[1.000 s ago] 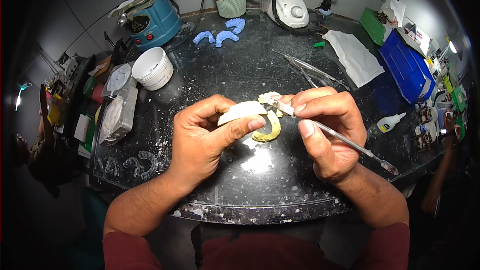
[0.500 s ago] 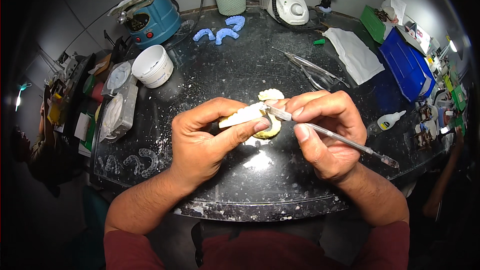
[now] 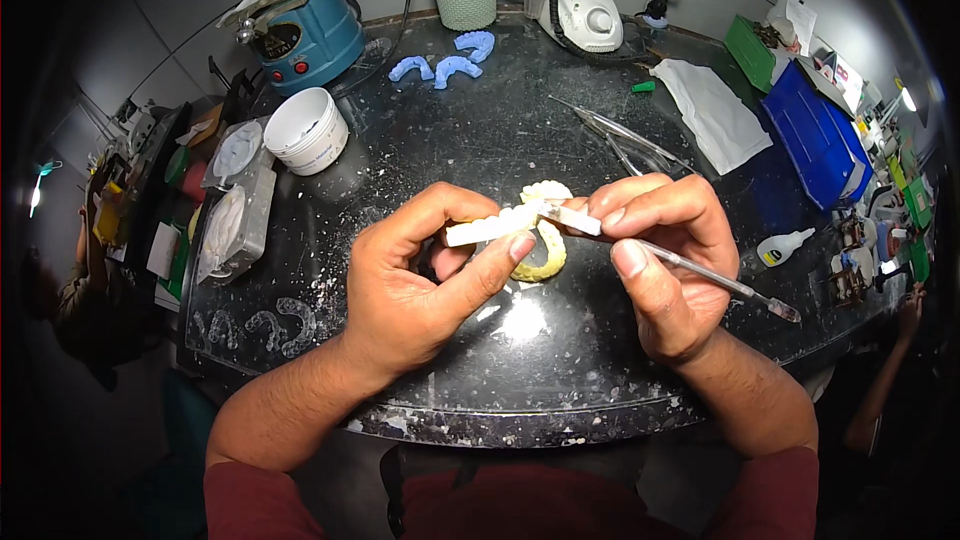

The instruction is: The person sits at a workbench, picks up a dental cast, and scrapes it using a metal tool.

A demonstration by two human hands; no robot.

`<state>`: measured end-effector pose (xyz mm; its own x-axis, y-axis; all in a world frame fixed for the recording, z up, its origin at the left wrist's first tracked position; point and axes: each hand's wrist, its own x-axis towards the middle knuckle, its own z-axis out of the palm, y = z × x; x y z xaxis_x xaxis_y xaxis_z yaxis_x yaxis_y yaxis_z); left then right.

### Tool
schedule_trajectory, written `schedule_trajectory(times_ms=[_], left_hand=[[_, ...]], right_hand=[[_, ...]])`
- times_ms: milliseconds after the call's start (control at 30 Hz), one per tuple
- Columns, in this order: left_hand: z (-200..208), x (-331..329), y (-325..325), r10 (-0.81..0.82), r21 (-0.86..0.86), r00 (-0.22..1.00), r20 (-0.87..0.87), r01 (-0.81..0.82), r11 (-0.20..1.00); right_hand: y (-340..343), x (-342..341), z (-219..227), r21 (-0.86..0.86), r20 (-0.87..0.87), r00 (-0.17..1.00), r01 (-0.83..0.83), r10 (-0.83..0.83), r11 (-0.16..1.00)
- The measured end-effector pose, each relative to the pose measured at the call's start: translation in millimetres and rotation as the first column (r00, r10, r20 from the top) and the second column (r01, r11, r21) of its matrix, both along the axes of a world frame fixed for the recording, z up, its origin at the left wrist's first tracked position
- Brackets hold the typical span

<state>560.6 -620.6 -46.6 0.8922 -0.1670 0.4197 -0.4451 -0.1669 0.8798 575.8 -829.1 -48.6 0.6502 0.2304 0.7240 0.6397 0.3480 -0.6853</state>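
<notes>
A cream-coloured dental cast (image 3: 490, 230) is pinched between the thumb and fingers of my left hand (image 3: 415, 270), its teeth facing up and away. My right hand (image 3: 670, 270) grips a slim metallic dental hand tool (image 3: 710, 280), its flattened rear end pointing down to the right. The fingertips of my right hand are by the cast's right end, and the tool's front end is hidden behind them. Beneath the cast, a yellowish horseshoe-shaped dental model (image 3: 545, 265) lies on the black bench (image 3: 440, 145), partly covered by the held cast.
Blue arch-shaped pieces (image 3: 457, 70) lie at the back. A white tub (image 3: 306, 132) and clear dental trays (image 3: 297, 326) are on the left. Metal tweezers (image 3: 630, 130), a white cloth (image 3: 712, 115), a blue bin (image 3: 815, 130) and a small white bottle (image 3: 785, 246) are to the right.
The cast has turned slightly in my left hand, and its right end shows more brightly. My right hand has shifted slightly, still holding the tool.
</notes>
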Motion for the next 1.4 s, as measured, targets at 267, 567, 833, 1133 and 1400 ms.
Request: schedule_trajectory(times_ms=[267, 567, 833, 1133, 1400], left_hand=[[-1.6, 2.5, -4.5, 0.049, 0.040, 0.986, 0.158, -0.056, 0.998], [7.5, -3.7, -3.4, 0.022, 0.095, 0.991, 0.133, -0.035, 0.995], [5.7, 0.2, -1.7, -0.084, -0.109, 0.995, -0.053, 0.078, 0.991], [-5.4, 8.0, -9.1, -0.085, -0.261, 0.993, -0.086, 0.060, 0.964], [1.0, 2.5, -10.2, -0.305, -0.401, 0.909, -0.285, 0.176, 0.899]], right_hand=[[1.4, -0.9, -1.7, -0.072, 0.000, 1.000, 0.016, -0.016, 0.997], [0.0, -2.9, 7.7, -0.114, 0.001, 0.999, 0.035, -0.035, 0.993], [7.0, 5.0, -3.9, -0.328, 0.007, 0.985, 0.167, -0.175, 0.930], [5.6, 6.8, -4.2, -0.335, 0.012, 0.965, 0.252, -0.263, 0.908], [4.5, 7.0, -0.9, -0.384, 0.148, 0.954, 0.298, -0.260, 0.874]])
